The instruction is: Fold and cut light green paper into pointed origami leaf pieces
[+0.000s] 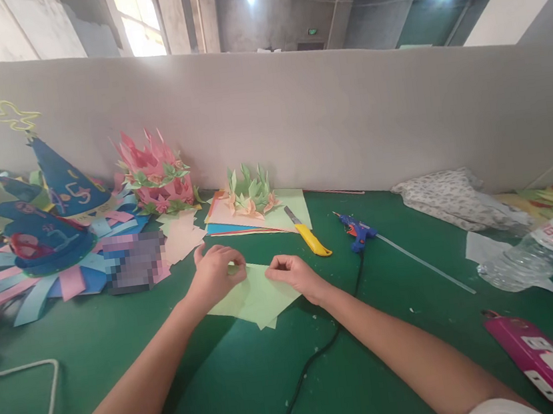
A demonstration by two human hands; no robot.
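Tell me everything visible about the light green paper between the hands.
The light green paper looks thin and matte, with straight edges and overlapping layers whose pointed corners face the camera; separate sheets or folds, I cannot tell. It spreads over the green tabletop. The left hand and right hand pinch it near its far edge, partly hiding it.

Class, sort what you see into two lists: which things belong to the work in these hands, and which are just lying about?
Belong to the work:
- green paper, between left hand and right hand
- probably knife and glue gun, both untouched

Seemingly lying about:
- bottle
- blue hats
- patterned cloth
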